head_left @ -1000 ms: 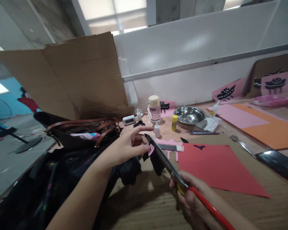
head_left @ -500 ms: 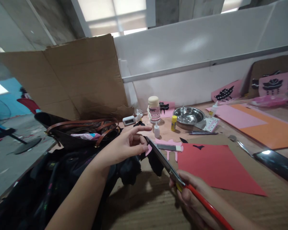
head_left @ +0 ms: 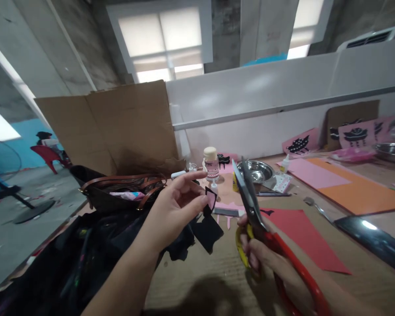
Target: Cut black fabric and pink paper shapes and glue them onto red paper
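Above the near surface (head_left: 191, 267), the left hand (head_left: 174, 208) pinches a small cutout (head_left: 211, 199) by its left edge, likely light, limp and easily creased, while the right hand (head_left: 261, 259) has its grip clenched on scissors (head_left: 248, 199) just right.

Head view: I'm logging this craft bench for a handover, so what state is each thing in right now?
Scissors: held up in the right hand, blades slightly parted.
Pink-and-black paper cutout: pinched in the left hand, off the table.
Handbag: upright, open at the top.
Steel bowl: upright, looks empty.
Pink bottle: upright, capped.
Red paper sheet: lying flat.
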Tool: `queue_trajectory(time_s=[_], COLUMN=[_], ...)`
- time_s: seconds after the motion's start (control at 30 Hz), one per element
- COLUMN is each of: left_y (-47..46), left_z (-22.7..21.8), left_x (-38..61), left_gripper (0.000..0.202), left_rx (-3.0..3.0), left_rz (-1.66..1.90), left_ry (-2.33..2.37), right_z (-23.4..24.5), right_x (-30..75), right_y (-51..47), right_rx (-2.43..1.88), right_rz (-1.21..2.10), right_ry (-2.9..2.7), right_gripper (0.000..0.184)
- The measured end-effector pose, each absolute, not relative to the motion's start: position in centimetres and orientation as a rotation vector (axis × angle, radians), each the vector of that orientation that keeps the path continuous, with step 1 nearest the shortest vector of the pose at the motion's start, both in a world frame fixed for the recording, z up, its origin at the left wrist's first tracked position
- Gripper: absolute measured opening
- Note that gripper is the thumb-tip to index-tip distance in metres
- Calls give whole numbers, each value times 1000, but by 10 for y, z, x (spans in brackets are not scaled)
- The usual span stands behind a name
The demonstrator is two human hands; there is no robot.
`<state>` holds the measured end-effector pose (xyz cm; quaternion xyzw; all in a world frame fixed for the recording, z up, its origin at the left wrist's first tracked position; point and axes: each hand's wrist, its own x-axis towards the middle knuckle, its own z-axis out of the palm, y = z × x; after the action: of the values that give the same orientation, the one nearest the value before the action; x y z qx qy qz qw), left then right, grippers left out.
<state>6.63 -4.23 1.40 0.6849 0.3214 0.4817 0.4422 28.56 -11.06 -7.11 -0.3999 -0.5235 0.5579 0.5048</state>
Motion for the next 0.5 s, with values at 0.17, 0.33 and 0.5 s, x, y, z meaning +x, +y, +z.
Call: queue_trajectory(time_s=[0.17,0.33,0.5], left_y=[-54,-52,-49], left_z=[37,44,52], left_x=[99,124,134], left_gripper=[37,38,44], left_rx=[1772,1777,1760], left_rz=[1256,1432,1484], left_ry=[651,653,648], right_z=[2,36,43], right_x=[290,291,295], right_y=[-83,-66,-57], right_rx=[-685,-587,-609], right_rz=[1082,824,729], right_ry=[-1483,-1481,-1453], right_gripper=[42,29,28])
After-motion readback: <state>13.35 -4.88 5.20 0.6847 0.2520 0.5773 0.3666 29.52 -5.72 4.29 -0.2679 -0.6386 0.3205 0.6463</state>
